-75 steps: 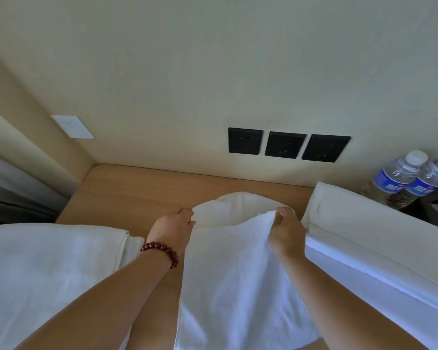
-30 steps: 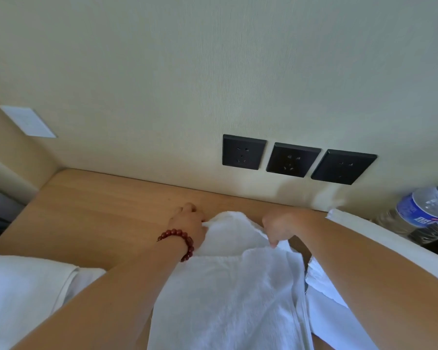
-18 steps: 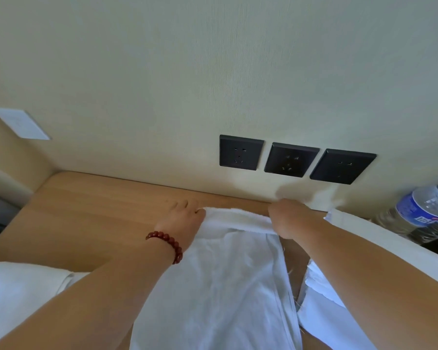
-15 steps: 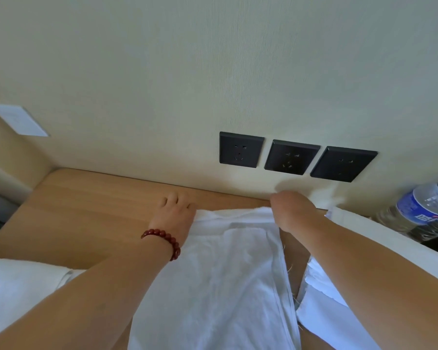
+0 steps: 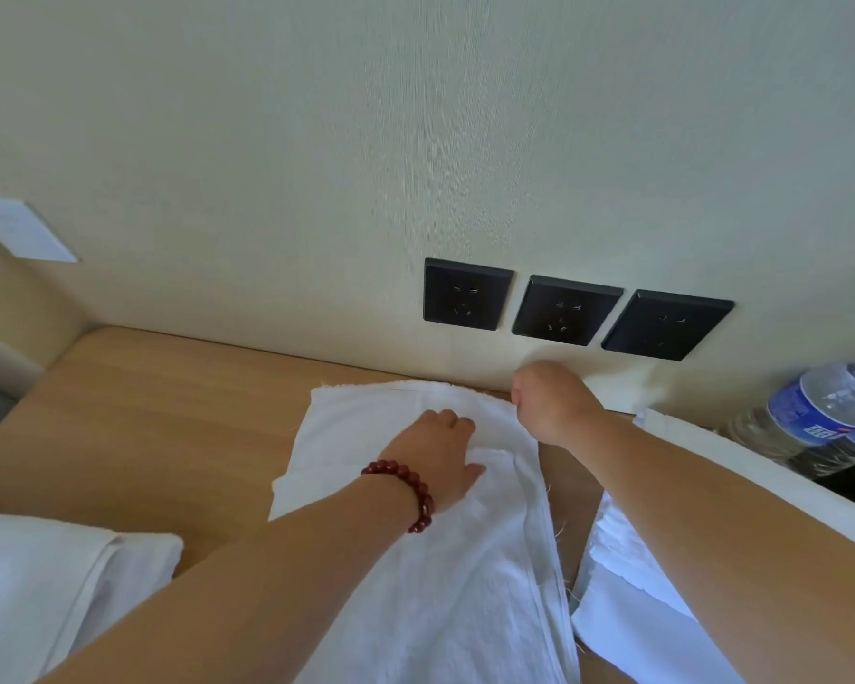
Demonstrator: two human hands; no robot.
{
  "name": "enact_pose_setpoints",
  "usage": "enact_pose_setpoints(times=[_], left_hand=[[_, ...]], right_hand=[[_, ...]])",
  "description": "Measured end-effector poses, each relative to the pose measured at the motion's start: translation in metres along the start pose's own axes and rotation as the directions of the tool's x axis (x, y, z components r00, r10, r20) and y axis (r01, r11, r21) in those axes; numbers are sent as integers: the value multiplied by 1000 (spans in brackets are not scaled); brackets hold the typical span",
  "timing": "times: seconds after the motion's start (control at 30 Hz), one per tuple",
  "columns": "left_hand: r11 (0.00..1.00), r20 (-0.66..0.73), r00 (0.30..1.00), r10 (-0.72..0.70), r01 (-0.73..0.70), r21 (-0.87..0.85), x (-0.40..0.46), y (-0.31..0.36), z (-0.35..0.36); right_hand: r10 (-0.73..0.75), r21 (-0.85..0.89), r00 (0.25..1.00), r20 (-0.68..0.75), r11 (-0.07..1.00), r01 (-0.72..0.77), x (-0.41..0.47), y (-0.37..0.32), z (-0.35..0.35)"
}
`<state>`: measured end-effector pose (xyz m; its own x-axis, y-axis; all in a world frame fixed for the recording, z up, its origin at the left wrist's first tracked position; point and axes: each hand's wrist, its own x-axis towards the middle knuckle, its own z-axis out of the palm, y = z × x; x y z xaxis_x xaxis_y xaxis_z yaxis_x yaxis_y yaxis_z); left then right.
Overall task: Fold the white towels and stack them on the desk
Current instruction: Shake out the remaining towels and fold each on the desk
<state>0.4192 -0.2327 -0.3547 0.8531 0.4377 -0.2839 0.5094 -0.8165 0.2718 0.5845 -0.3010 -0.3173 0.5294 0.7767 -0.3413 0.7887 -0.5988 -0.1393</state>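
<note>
My left hand (image 5: 440, 456) lies flat, palm down and fingers together, on the white towel (image 5: 415, 560) in the centre of the frame, pressing the cloth onto the wooden desk (image 5: 144, 412). A string of dark red beads (image 5: 406, 491) circles that wrist. My right hand (image 5: 549, 402) sits just right of centre, curled closed at the towel's far right corner; it seems to pinch the edge there, though the fingertips are hidden behind the knuckles, so I cannot tell the exact grip. The towel runs from near the wall down to the bottom edge of the frame, its far end spread flat on the desk.

At the lower left lies another white towel (image 5: 45, 585), folded. At the lower right, more white cloth (image 5: 628, 609) lies under my right forearm. Three black sockets (image 5: 568, 311) sit in a row on the wall right of centre, and two water bottles (image 5: 820, 412) with blue labels stand at the right edge. A white wall plate (image 5: 21, 232) shows at the left edge.
</note>
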Motion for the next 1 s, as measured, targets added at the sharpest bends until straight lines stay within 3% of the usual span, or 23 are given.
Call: enact_pose_setpoints(times=[0.13, 0.27, 0.33, 0.43, 0.53, 0.67, 0.87, 1.0], left_hand=[[995, 36, 997, -67, 64, 75, 15, 12, 14], [967, 143, 974, -176, 198, -159, 30, 18, 11], [955, 163, 966, -200, 229, -188, 30, 20, 12], [987, 56, 988, -142, 146, -64, 27, 20, 8], [1000, -80, 997, 3, -2, 22, 23, 17, 0], [980, -76, 985, 157, -146, 133, 16, 19, -7], [998, -133, 991, 8, 1, 68, 13, 16, -15], [997, -119, 991, 64, -57, 56, 6, 16, -13]], right_hand=[[-61, 52, 998, 19, 997, 60, -1, 6, 1], [-79, 66, 994, 71, 995, 74, -6, 8, 5], [-89, 108, 994, 68, 991, 82, -7, 9, 7], [-129, 164, 988, 88, 980, 114, -9, 13, 6], [-170, 213, 980, 101, 966, 146, -11, 12, 2], [-182, 195, 975, 131, 969, 154, -17, 6, -6], [-138, 286, 970, 200, 955, 77, -20, 7, -4], [-190, 287, 966, 177, 949, 133, -30, 3, -8]])
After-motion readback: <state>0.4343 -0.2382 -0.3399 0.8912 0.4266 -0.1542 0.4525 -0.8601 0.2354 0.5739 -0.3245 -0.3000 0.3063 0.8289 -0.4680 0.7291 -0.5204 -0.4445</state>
